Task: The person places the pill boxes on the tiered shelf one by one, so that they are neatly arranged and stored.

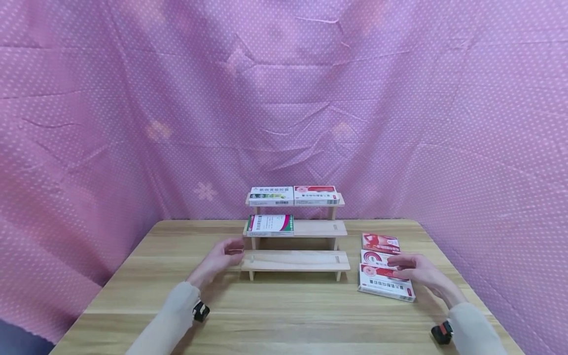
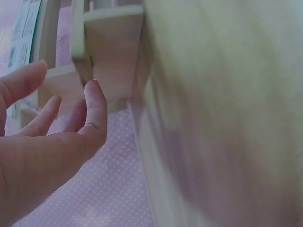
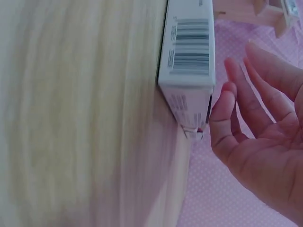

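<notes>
My left hand (image 1: 219,256) is at the left end of the lowest step (image 1: 293,261) of a three-step wooden stand. In the left wrist view its fingers (image 2: 97,106) are loosely bent beside the stand's end, holding nothing. My right hand (image 1: 419,272) hovers over medicine boxes on the table's right side. Nearest me lies a white and red medicine box (image 1: 385,286); behind it are a white one with red arcs (image 1: 372,258), partly covered by my fingers, and a red one (image 1: 380,241). In the right wrist view my relaxed fingers are beside the box with a barcode (image 3: 189,52).
On the top step lie a white and green medicine box (image 1: 271,195) and a white and red one (image 1: 316,195). A white box with green and magenta edges (image 1: 270,224) occupies the middle step's left half. A pink dotted cloth (image 1: 284,108) hangs behind the wooden table (image 1: 284,315).
</notes>
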{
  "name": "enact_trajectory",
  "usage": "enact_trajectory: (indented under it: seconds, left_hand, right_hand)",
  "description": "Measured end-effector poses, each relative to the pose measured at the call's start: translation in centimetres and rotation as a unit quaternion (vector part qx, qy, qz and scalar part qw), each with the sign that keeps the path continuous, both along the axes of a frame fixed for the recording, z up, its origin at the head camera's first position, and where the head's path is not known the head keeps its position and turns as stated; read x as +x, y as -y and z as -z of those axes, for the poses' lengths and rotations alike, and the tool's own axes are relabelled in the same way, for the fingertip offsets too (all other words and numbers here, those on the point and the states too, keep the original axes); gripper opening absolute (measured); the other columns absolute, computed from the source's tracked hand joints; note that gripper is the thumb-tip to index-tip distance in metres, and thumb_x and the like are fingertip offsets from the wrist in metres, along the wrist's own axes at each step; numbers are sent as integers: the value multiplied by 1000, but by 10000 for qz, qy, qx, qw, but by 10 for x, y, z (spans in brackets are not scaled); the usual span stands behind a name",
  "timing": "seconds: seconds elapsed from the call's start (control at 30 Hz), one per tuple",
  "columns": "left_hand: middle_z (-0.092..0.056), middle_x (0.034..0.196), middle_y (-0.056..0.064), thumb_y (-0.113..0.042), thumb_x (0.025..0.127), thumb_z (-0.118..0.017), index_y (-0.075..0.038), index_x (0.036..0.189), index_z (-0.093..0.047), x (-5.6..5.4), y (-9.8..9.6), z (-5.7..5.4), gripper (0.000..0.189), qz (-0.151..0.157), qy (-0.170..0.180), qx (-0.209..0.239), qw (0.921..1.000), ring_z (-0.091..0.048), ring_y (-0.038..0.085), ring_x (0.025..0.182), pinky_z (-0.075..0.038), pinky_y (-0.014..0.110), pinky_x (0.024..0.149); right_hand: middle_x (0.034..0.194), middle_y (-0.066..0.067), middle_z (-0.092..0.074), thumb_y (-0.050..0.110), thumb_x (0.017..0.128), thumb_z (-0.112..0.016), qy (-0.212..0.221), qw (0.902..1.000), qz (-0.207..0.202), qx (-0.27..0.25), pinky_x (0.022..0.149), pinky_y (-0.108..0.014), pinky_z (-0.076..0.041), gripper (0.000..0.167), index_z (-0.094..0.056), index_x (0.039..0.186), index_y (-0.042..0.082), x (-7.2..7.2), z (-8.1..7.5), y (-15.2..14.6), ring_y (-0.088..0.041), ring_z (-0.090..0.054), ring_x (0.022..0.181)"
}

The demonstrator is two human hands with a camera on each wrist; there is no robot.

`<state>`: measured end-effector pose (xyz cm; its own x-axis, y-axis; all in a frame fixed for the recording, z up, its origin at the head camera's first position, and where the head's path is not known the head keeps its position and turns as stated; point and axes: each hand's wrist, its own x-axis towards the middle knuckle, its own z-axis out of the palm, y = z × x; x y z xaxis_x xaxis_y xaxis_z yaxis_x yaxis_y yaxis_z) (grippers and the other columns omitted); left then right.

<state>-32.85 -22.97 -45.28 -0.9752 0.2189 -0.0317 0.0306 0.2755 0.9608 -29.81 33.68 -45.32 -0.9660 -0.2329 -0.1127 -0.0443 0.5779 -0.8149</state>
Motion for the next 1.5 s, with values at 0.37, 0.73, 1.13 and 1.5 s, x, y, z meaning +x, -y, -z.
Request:
enact_trajectory:
  seconds: [0.37,0.73,1.13,1.5]
  left_hand:
    - [-47,137,29,4,88,-59,6,142,-40,5,-3,10,58,324,308,331,9985,-64,22,97,-55,47,95]
    - [-49,130,29,6,87,-60,5,142,-39,2,-5,11,59,396,470,471,9970,-64,27,93,-58,45,89]
    - [-52,129,27,4,87,-62,2,141,-43,6,-7,9,58,266,436,199,9985,-63,30,87,-60,42,77]
    - [-51,130,28,4,85,-63,3,142,-42,9,-8,7,60,167,442,139,9988,-64,34,92,-60,45,81]
  right_hand:
    - [139,-26,-52,18,82,-76,-203,9991,-28,363,100,-60,-41,48,-64,126,4,9,2,-11,-47,-43,130]
    - [145,-26,-45,22,74,-83,-174,9962,-576,631,105,-73,-28,64,-60,133,11,10,2,-10,-55,-30,136]
    - [145,-24,-44,24,65,-87,-511,9847,-1043,1300,102,-76,-27,71,-61,131,23,18,4,-7,-55,-31,135]
    - [147,-33,-37,18,67,-87,-70,9917,-853,964,103,-73,-31,76,-57,137,17,18,4,-9,-56,-32,134]
